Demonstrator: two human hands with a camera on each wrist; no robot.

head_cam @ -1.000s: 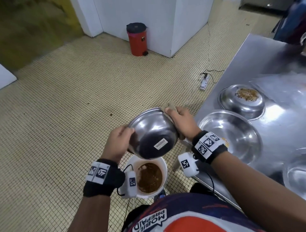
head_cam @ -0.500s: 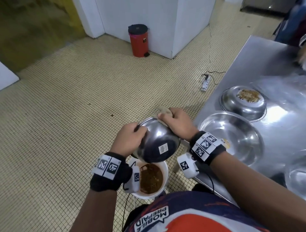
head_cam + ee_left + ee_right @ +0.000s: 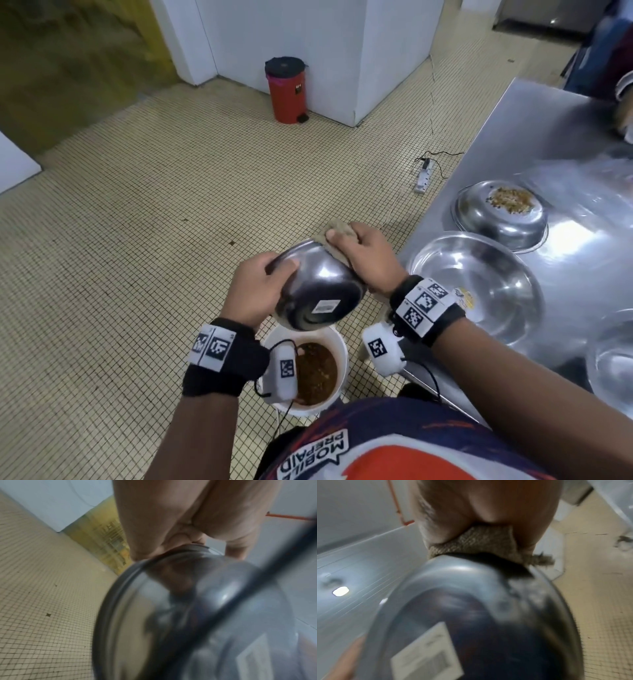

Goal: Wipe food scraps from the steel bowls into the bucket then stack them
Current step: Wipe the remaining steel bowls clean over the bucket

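Head: bowl (image 3: 317, 287) between both hands.

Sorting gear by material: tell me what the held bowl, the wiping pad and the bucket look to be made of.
Held bowl: polished steel, by its mirror reflections; paper sticker on its base.
Wiping pad: coarse woven fibre, tan, matte, frayed at one corner; exact fibre unclear.
Bucket: probably plastic, with a smooth, opaque white rim.

Open tiled floor (image 3: 144, 274) is lying free to the left of the white plastic bucket (image 3: 337, 346), while the steel table edge (image 3: 442, 219) and two wide steel bowls (image 3: 479, 284) (image 3: 501, 216) are crowding the right, and the tilted steel bowl (image 3: 318, 291) is overhanging the bucket mouth.
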